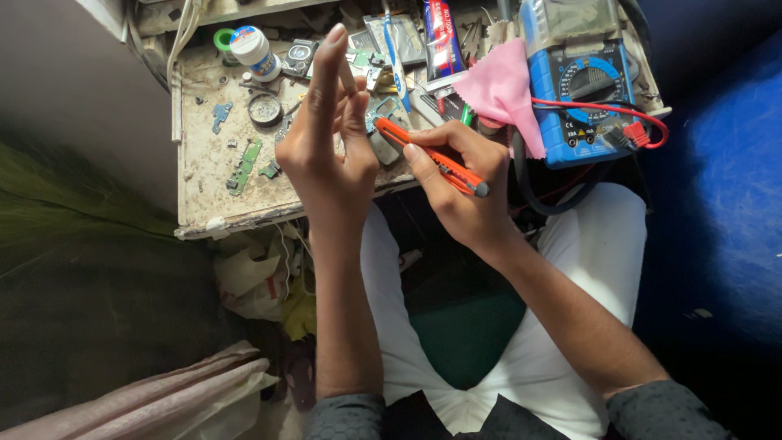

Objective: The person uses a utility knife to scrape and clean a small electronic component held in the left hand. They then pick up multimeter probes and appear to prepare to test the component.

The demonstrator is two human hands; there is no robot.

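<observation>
Holding an orange utility knife [432, 159], the right hand [460, 191] is wrapped around its body, knife tip pointing toward the left hand [326, 151]. Left hand is raised upright above the edge of the dirty work tray [204, 183], fingers pinched narrow on a small thin pale piece [348, 79] between index and thumb; can't tell what the piece is. Knife tip sits just beside the left thumb, near a small grey part [383, 147] lying on the tray. Tray is cluttered: green circuit board scraps [244, 167], a round metal tin [265, 108], a white jar with blue label [254, 49], a tube [442, 37]. Blue multimeter [582, 90] at the far right with red lead [603, 110], a pink cloth [503, 90] draped beside it. Person seated, white trousers [586, 269] below the hands.
</observation>
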